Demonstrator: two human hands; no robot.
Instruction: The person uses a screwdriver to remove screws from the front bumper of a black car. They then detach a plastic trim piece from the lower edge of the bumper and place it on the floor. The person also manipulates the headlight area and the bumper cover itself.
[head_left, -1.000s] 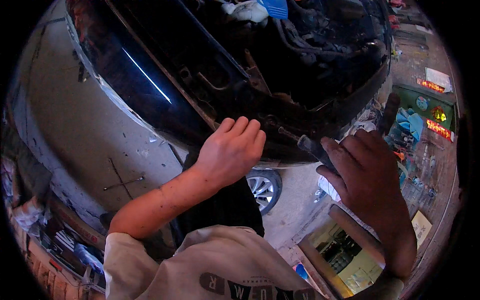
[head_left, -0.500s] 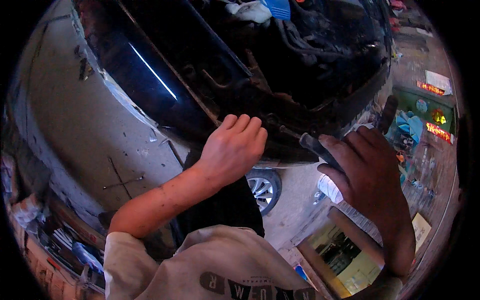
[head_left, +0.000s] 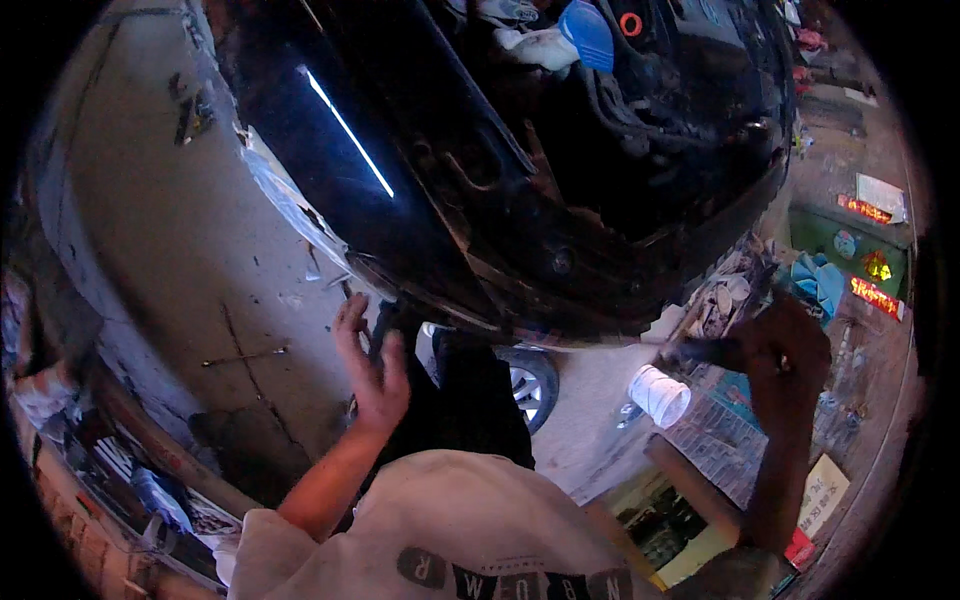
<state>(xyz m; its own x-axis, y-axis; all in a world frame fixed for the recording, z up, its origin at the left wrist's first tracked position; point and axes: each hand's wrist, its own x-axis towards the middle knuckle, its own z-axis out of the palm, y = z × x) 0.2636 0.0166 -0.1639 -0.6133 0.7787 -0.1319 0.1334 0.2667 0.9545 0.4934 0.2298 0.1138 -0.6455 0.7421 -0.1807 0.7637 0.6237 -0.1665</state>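
Glossy black car body (head_left: 345, 190) sits just past the left hand (head_left: 375, 378), which looks half-open, can't tell if it's gripping anything. Right hand (head_left: 785, 355) is wrapped around a dark tool (head_left: 712, 351); cross wrench (head_left: 247, 358) on grey floor (head_left: 165, 260) left of both.

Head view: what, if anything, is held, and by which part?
The right hand holds a dark tool by one end, apparently its handle; whether the left hand holds anything cannot be told.

Block letters (head_left: 483, 583) cross the shirt (head_left: 450, 500); dark characters (head_left: 820, 500) mark the pale card (head_left: 827, 473); writing on the lower red sign (head_left: 877, 298) is blurred.
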